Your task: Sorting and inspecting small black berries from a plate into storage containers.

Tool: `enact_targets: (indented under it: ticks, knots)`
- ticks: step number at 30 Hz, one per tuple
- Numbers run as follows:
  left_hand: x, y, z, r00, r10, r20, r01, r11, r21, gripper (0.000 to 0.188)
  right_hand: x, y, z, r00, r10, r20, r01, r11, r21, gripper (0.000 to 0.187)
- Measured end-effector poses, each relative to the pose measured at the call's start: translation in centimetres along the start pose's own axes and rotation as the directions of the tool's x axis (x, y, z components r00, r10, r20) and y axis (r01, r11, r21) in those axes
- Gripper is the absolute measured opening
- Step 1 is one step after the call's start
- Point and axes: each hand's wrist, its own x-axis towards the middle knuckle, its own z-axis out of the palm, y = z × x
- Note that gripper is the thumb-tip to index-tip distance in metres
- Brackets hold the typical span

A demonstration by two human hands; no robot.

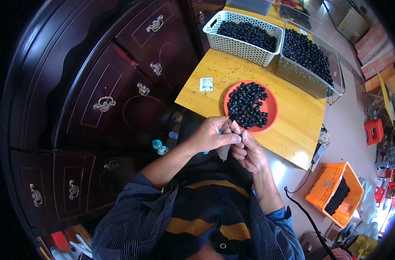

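A yellow wooden table (295,136), its grain showing and its top flecked with dark crumbs, stands by a glossy dark wooden cabinet (87,82) with curled metal handles. Nearest are striped blue sleeves (139,216), and past them both bare hands meet at the table's near edge. The left hand (208,135) has its thumb and fingers closed around a grey-brown, cloth-like piece (224,152). The right hand (253,157) has its fingers curled in, thumb close to the fingertips, right against the left thumb. A small dark bit shows where the tips meet; which hand grips it, I cannot tell. Just beyond the hands, round, shiny blue-black balls (246,103) fill much of a smooth orange-red plate (272,108). A flat white label (206,84) lies to its left. Farther back, a white plastic basket (238,50) full of small holes and a clear, smooth-walled tub (296,74) stand side by side, both heaped with similar dark balls.
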Motion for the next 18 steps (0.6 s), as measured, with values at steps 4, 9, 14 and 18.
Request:
enact_targets:
  ticks: [4,9,14,18]
  knots:
    - [0.2,1.0,-0.7,0.975,-0.223,0.020,0.224,0.970,-0.097,0.008,0.0,0.1,1.1,0.999,0.041,0.007,-0.042,0.997,0.070,0.033]
    - [0.2,0.4,-0.8,0.997,0.003,-0.079,0.014,0.979,0.206,0.017,0.4,0.4,0.2,0.999,0.036,-0.001,-0.035,0.982,0.188,0.027]
    - [0.1,2.7,0.0,0.999,-0.030,0.040,-0.007,0.714,0.701,0.047,0.2,0.5,-0.4,0.995,-0.030,-0.097,0.042,0.991,0.123,0.023]
    - [0.2,2.1,0.1,0.997,0.041,0.062,-0.074,0.579,0.812,0.048,0.3,0.6,-0.3,0.995,-0.037,-0.097,0.049,0.991,0.122,0.023]
